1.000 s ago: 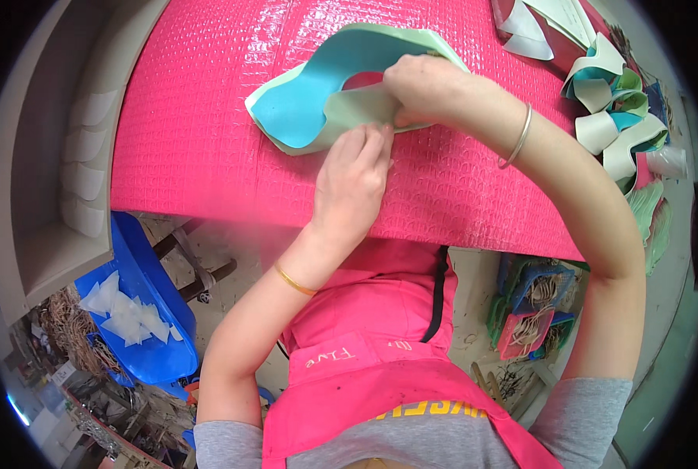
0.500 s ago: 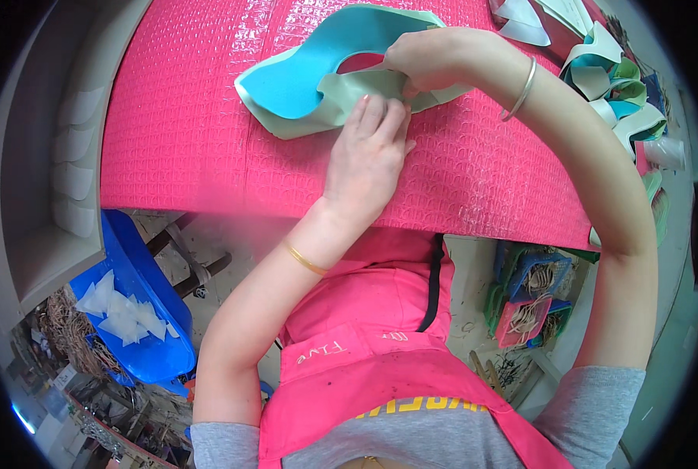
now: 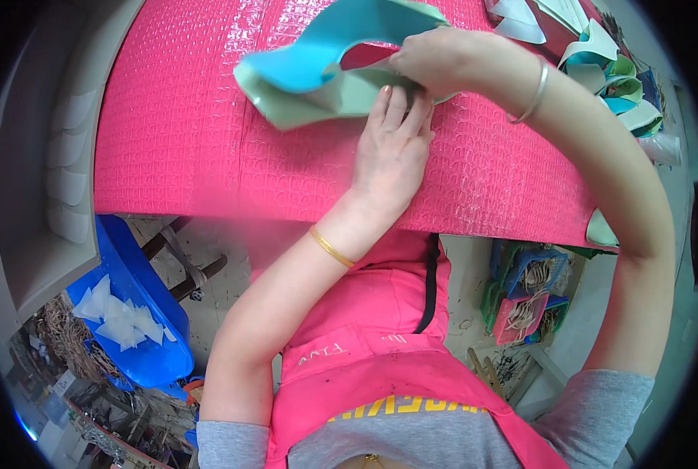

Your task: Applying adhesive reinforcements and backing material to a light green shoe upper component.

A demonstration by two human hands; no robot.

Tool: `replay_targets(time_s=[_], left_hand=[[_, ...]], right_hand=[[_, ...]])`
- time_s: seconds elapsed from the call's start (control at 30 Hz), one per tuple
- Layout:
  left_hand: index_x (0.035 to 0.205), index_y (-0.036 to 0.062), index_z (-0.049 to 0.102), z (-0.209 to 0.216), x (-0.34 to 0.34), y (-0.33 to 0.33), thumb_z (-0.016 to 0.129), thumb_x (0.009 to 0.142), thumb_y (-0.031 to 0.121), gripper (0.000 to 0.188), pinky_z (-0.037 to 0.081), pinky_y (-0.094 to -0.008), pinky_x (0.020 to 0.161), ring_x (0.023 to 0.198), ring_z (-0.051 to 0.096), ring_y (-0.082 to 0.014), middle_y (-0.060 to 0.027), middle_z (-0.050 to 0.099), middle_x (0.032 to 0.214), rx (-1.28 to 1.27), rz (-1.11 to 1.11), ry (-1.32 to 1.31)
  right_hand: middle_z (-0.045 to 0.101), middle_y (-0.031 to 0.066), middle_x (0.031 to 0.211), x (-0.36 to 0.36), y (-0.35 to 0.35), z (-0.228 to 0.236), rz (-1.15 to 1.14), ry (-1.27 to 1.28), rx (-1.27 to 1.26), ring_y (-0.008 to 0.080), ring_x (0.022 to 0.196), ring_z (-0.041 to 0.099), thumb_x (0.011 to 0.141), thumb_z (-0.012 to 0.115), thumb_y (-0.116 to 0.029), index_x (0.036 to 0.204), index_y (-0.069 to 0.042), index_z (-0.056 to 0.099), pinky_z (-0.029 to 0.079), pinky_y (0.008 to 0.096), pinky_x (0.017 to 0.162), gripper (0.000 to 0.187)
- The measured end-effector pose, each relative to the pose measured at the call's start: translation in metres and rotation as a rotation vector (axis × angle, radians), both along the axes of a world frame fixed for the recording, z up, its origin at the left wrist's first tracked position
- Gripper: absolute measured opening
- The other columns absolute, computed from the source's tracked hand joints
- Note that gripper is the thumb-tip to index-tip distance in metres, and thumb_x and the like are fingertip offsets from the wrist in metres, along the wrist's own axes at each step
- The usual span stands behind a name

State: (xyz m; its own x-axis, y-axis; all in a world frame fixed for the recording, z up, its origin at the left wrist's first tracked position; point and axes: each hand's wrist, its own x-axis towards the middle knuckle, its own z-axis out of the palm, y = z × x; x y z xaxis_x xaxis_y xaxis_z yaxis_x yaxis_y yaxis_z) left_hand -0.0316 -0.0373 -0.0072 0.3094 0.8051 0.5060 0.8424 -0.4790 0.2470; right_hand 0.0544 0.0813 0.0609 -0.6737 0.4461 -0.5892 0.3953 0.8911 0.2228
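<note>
A shoe upper (image 3: 347, 92), pale green outside and turquoise inside, is curved round on itself above the pink-covered table. Its left end looks blurred and stands off the surface. My right hand (image 3: 431, 62), with a silver bangle on the wrist, reaches round from the right and is closed on the upper's right part; its fingertips are mostly hidden. At the near edge of the upper, my left hand (image 3: 392, 152) pinches the material close to my right hand. Its fingers lie together over the edge, and its thumb is not plainly seen.
The pink table (image 3: 169, 148) has a textured sheet over it. More green and turquoise pieces (image 3: 619, 82) are heaped at its far right. A grey shelf (image 3: 28, 195) stands left. Below are a blue bin (image 3: 150, 313) with white scraps and coloured baskets (image 3: 525, 297) of cords.
The upper's left end has swung up and away from me, blurring as it moves. My left hand has shifted right along its near edge, while my right hand keeps its hold.
</note>
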Motion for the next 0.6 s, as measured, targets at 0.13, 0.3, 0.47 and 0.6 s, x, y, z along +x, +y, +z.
replay_targets(time_s=[0.13, 0.3, 0.47, 0.6], left_hand=[[0.109, 0.0031, 0.054, -0.002, 0.003, 0.003, 0.061, 0.072, 0.016, 0.04, 0.036, -0.037, 0.088, 0.096, 0.045, -0.0248, -0.0081, 0.047, 0.101, -0.08, -0.056, -0.142], [0.104, -0.0012, 0.054, -0.003, 0.021, 0.009, 0.058, 0.074, 0.017, 0.036, 0.036, -0.034, 0.089, 0.096, 0.045, -0.025, -0.0097, 0.048, 0.1, 0.018, -0.004, 0.09], [0.081, -0.0014, 0.064, 0.009, 0.024, 0.009, 0.053, 0.064, 0.014, 0.025, 0.036, -0.0345, 0.087, 0.095, 0.046, -0.0284, -0.0134, 0.05, 0.096, 0.026, -0.064, 0.358], [0.076, -0.0009, 0.065, 0.017, 0.026, 0.008, 0.054, 0.064, 0.014, 0.022, 0.037, -0.0353, 0.086, 0.094, 0.046, -0.0284, -0.0125, 0.05, 0.095, 0.03, -0.124, 0.393]], right_hand=[[0.062, 0.0148, 0.07, 0.012, -0.003, -0.001, -0.046, 0.087, 0.038, 0.0291, 0.068, 0.062, 0.067, 0.064, -0.013, 0.084, -0.001, 0.058, 0.051, 0.0353, 0.058, 0.021], [0.06, 0.016, 0.081, 0.01, 0.0, 0.019, -0.282, 0.13, 0.124, 0.0265, 0.076, 0.058, 0.064, 0.065, -0.011, 0.092, -0.003, 0.056, 0.046, 0.0325, 0.067, 0.03], [0.06, 0.0151, 0.084, 0.072, -0.001, 0.028, -0.849, 0.93, -0.217, 0.0249, 0.072, 0.057, 0.067, 0.058, -0.007, 0.094, -0.001, 0.057, 0.046, 0.03, 0.065, 0.027], [0.059, 0.0167, 0.082, 0.082, -0.009, 0.012, -0.344, 0.646, -0.013, 0.0305, 0.079, 0.057, 0.065, 0.06, -0.005, 0.089, -0.003, 0.058, 0.046, 0.0367, 0.07, 0.025]])
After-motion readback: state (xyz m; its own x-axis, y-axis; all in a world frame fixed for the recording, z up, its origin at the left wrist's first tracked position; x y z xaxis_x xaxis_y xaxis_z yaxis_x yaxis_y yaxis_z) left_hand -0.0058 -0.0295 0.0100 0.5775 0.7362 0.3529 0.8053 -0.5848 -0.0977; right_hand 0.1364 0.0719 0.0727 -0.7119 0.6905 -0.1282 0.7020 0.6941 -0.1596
